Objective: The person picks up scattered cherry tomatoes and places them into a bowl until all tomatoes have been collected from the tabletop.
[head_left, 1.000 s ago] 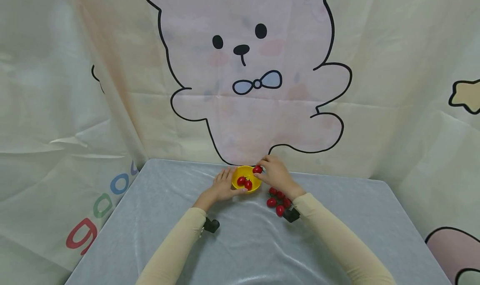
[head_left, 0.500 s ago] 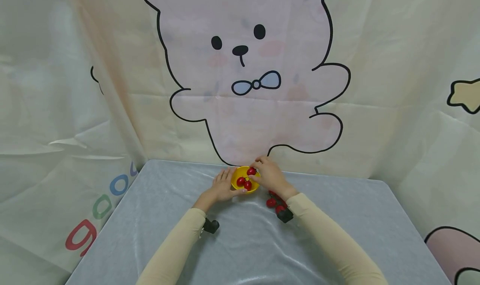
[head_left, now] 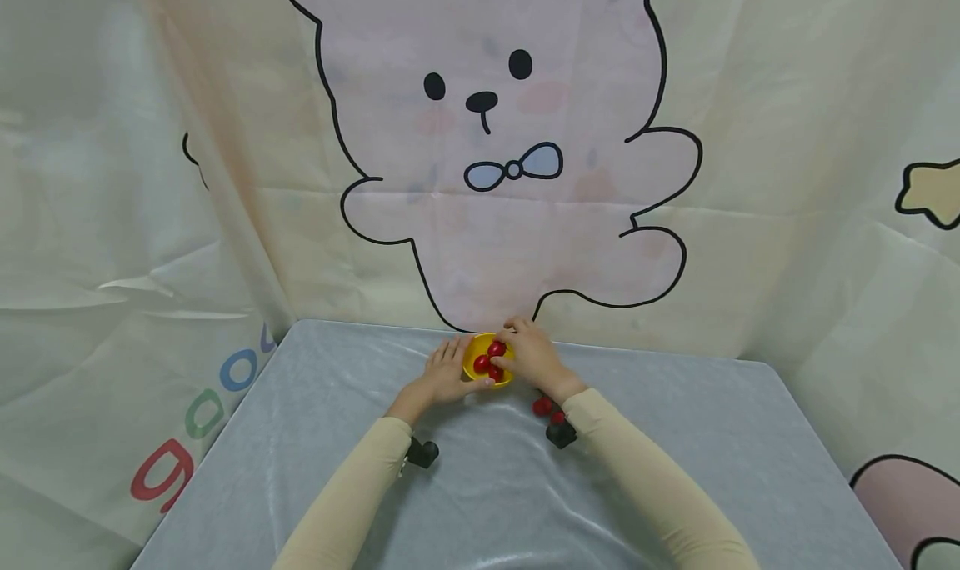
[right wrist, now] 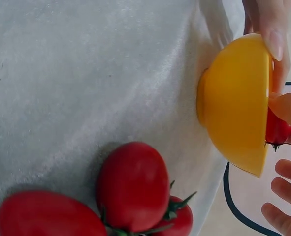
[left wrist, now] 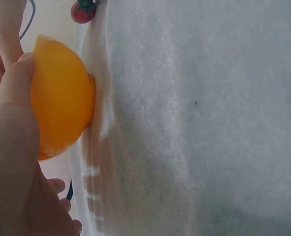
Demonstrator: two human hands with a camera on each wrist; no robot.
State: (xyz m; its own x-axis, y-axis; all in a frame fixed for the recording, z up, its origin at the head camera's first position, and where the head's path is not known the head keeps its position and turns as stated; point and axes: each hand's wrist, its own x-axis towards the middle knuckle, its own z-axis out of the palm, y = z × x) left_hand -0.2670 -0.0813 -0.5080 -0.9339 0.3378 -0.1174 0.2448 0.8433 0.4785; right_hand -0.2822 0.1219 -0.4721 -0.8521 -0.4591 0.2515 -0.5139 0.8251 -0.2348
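Note:
A small yellow bowl (head_left: 473, 352) stands near the table's far edge. My left hand (head_left: 442, 378) rests against its left side with straight, spread fingers; its thumb lies along the near rim. Over the bowl's right side, my right hand (head_left: 534, 358) pinches a red cherry tomato (right wrist: 278, 128) between thumb and fingers, low inside the rim. Its other fingers extend past the bowl in the right wrist view. Two more cherry tomatoes (head_left: 482, 363) lie in the bowl. Several with green stems (right wrist: 133, 187) lie on the table beneath my right wrist, partly hidden by the forearm in the head view.
A grey cloth (head_left: 480, 487) covers the table, with soft wrinkles. Behind stands a pale curtain (head_left: 750, 137) with a bear drawing, close to the table's far edge. Small black wrist cameras (head_left: 422, 452) hang below both sleeves.
My right hand has moved left and down into the bowl with its cherry tomato. The forearm now covers more of the tomatoes on the table. My left hand has stayed at the bowl.

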